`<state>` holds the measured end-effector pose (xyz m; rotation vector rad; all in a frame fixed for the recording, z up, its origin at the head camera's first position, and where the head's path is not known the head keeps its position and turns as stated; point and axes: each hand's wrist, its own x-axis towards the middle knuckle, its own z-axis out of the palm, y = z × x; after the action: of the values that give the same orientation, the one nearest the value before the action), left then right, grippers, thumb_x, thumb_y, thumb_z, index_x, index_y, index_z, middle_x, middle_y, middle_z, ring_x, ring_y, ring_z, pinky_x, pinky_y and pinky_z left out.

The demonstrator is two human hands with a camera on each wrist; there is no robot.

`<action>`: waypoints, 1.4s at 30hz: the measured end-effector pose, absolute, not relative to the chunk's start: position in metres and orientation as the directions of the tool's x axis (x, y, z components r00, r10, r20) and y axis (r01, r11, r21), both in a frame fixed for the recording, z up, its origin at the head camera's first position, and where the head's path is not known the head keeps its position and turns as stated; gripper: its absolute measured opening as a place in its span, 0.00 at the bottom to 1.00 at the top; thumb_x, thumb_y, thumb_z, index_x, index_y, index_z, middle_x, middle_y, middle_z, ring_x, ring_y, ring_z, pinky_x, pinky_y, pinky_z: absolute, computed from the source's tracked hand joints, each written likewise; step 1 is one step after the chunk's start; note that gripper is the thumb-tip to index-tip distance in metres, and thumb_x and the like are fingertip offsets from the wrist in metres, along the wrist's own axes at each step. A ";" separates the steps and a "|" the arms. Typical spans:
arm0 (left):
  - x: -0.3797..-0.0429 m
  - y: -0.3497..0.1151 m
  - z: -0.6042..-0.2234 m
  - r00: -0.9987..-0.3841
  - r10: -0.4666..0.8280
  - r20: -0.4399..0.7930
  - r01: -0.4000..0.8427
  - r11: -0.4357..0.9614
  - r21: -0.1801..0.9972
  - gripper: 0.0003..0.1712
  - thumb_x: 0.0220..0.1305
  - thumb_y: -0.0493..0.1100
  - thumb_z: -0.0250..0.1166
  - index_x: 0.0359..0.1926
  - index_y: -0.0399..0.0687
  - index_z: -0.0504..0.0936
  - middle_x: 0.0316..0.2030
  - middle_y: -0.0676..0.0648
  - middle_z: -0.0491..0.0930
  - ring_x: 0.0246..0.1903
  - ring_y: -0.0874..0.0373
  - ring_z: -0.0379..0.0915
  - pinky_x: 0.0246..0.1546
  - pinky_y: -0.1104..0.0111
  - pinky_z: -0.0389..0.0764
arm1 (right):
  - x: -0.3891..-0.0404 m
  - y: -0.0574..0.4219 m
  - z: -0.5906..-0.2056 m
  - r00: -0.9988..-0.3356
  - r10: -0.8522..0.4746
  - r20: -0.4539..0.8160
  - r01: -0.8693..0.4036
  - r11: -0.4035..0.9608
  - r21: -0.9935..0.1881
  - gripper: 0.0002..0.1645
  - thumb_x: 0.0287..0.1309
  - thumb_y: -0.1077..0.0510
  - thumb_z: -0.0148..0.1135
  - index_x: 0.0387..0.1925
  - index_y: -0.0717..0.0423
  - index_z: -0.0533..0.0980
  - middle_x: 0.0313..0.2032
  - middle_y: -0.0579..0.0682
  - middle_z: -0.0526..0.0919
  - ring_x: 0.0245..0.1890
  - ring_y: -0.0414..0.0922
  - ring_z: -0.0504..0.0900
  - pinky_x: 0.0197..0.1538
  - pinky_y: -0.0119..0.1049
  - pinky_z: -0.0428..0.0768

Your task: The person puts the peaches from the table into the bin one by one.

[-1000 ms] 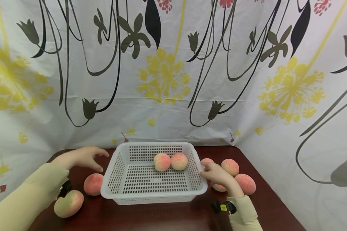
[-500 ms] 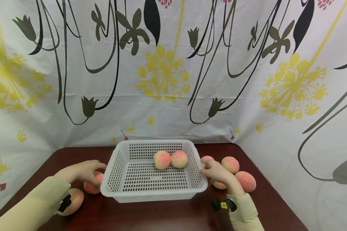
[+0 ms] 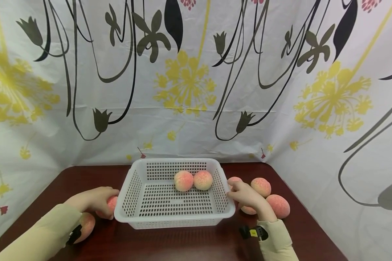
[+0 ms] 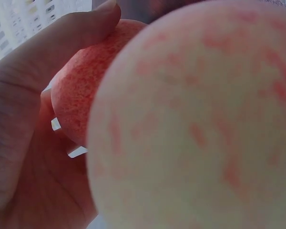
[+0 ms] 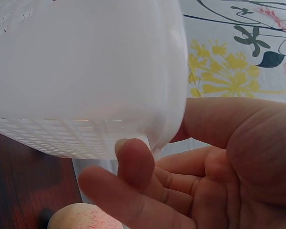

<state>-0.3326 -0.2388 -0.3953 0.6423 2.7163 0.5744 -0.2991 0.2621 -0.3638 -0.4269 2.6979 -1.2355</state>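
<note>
My left hand (image 3: 94, 198) grips a red peach (image 3: 112, 203) just left of the white plastic basket (image 3: 174, 219); in the left wrist view the thumb and fingers curve round this red peach (image 4: 78, 90). A paler peach (image 3: 86, 226) lies under the left wrist and fills much of that wrist view. My right hand (image 3: 246, 195) pinches the basket's right rim, thumb and fingers on either side of the wall (image 5: 171, 81). Inside the basket, two peaches (image 3: 183, 181) sit side by side toward the back right.
Several peaches (image 3: 277, 206) lie on the dark red table (image 3: 170, 246) right of the basket, partly hidden by my right hand. A flower-printed white curtain (image 3: 189, 137) hangs behind the table and along its sides.
My left hand has come down from above the table onto the red peach and closed round it. The right hand stays on the basket rim, and the basket stands still.
</note>
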 end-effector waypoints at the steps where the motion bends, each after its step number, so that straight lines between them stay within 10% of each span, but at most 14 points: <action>1: -0.333 -0.239 -0.396 -0.859 0.479 -0.183 0.365 0.822 0.438 0.32 0.30 0.42 0.78 0.44 0.55 0.79 0.35 0.51 0.73 0.34 0.54 0.68 0.34 0.59 0.73 | -0.299 0.262 -0.364 -0.949 -0.316 -0.011 -0.198 0.622 -0.758 0.34 0.57 0.64 0.58 0.65 0.72 0.64 0.31 0.56 0.79 0.24 0.47 0.81 0.21 0.47 0.80; 42: -0.330 -0.257 -0.334 -0.835 0.547 -0.059 0.516 0.816 0.260 0.32 0.30 0.48 0.78 0.43 0.51 0.80 0.36 0.53 0.76 0.33 0.58 0.69 0.30 0.64 0.73 | -0.299 0.264 -0.363 -0.938 -0.347 0.005 -0.217 0.575 -0.789 0.24 0.58 0.64 0.58 0.55 0.71 0.70 0.29 0.55 0.80 0.23 0.48 0.82 0.22 0.50 0.80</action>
<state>-0.3301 -0.2568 -0.3336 0.8436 2.8682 0.3538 -0.2986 0.2637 -0.3633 -0.4784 2.6515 -1.2976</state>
